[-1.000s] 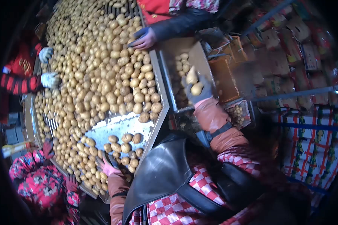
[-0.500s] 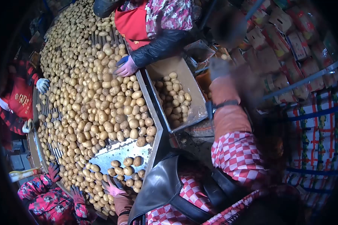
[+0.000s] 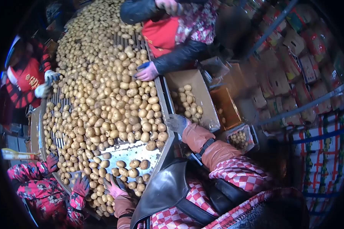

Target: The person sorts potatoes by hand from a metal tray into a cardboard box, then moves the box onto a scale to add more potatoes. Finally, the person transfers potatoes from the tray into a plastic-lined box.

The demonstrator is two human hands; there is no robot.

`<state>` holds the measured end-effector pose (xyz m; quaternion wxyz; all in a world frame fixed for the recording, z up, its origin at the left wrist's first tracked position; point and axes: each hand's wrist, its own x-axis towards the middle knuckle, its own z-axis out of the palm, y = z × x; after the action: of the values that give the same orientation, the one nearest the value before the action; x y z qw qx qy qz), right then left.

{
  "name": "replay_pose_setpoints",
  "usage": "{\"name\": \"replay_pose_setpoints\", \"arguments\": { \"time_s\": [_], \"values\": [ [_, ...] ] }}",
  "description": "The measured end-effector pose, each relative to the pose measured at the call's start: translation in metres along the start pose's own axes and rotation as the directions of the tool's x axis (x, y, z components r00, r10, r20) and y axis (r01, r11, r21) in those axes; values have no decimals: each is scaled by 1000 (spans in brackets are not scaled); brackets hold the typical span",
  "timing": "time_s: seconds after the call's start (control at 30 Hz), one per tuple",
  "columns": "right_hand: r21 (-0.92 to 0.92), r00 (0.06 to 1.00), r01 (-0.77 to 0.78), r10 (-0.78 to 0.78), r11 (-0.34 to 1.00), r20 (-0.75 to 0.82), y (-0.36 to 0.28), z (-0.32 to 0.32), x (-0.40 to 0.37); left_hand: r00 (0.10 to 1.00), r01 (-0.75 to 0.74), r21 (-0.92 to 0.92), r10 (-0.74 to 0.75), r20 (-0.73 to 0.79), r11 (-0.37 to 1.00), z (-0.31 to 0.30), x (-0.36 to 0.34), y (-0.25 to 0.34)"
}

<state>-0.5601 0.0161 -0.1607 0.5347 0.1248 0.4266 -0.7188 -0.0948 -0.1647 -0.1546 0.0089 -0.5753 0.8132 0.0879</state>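
My left hand (image 3: 115, 187), in a pink and grey glove, rests with fingers spread among loose potatoes (image 3: 133, 173) at the near end of the sorting table (image 3: 140, 152). I see nothing gripped in it. My right hand (image 3: 178, 123), in a grey glove, is over the table's right rim, beside the near corner of a cardboard box (image 3: 209, 108) that is partly filled with potatoes (image 3: 188, 100). Its fingers point left toward the potato heap (image 3: 112, 126), stretched out, and no potato shows in them.
Co-workers' gloved hands are at the table: one on the right side (image 3: 147, 71), one pair on the left (image 3: 46, 84), another at lower left (image 3: 80, 186). An orange crate (image 3: 227, 110) and a small potato box (image 3: 240, 139) stand to my right. Stacked cartons (image 3: 279, 80) lie beyond.
My right hand has come from above the boxes back left and down to the table rim. The left hand stays among the potatoes. The far-right co-worker's other hand has lifted. The view has shifted.
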Motion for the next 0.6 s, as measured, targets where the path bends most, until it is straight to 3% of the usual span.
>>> {"name": "replay_pose_setpoints", "arguments": {
  "time_s": [0.03,0.1,0.13,0.17,0.2,0.23,0.3,0.33,0.4,0.5,0.6],
  "values": [
    [-1,999,-24,24,1000,-46,1,-5,10,1000,19,-18,-19,-17,1000,-4,-1,3],
    [25,999,-24,23,999,49,7,-29,32,997,-51,-26,49,-53,998,-13,-6,7],
    [-287,863,440,-313,851,396,26,-69,68,1000,-26,-30,25,-14,999,-22,-6,13],
    [-217,972,176,-135,960,191,14,-44,52,1000,-1,-49,-1,-26,999,-24,-6,14],
    [-40,998,-56,55,998,-31,2,-22,38,1000,-14,-65,13,-17,998,-23,-6,12],
    [-88,996,-49,43,995,-75,-1,-19,36,1000,-28,-81,27,-7,996,-22,-7,10],
    [-175,994,-4,23,985,108,4,-45,59,999,-22,-114,16,-50,993,-21,-10,9],
    [-198,993,-11,35,980,115,-2,-20,43,999,-18,-141,14,-32,990,-28,-11,12],
    [-190,981,-57,20,980,-191,-13,28,2,997,-48,-180,37,-65,982,-27,-14,10],
    [-222,951,-27,-43,975,-307,-14,43,-4,998,-46,-214,37,-50,976,-23,-15,4],
    [-288,954,-28,-60,957,-292,-14,41,-2,992,-99,-226,78,-100,969,-15,-16,-6]
  ]
}}
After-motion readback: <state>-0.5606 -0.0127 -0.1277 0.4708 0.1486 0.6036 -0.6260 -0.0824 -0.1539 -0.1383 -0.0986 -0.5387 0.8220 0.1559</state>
